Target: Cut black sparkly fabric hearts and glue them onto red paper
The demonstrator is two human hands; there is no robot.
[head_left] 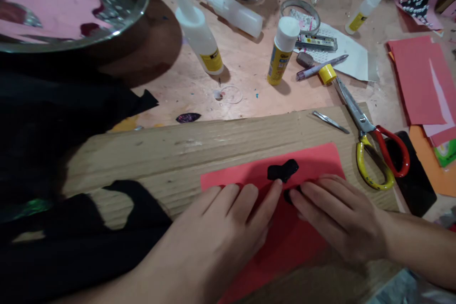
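Note:
A sheet of red paper [295, 237] lies on the cardboard under both my hands. On its upper part rests a small black cut-out [282, 170], roughly bow-shaped with a shiny edge. My left hand [231, 223] leans on the sheet with its index finger stretched to the lower edge of that cut-out; its other fingers are bent, and the thumb is hidden. My right hand [342, 218] has its fingertips closed on a second small black piece [290, 195], mostly covered by the fingers, just below the first.
Scissors [363, 126], tweezers [330, 122] and a dark phone [413, 175] lie right. Behind stand a glue stick [280, 52] and a glue bottle [201, 40]. A metal bowl [142, 4] is upper left; black material [107, 256] covers the left. Coloured paper [416, 85] is stacked right.

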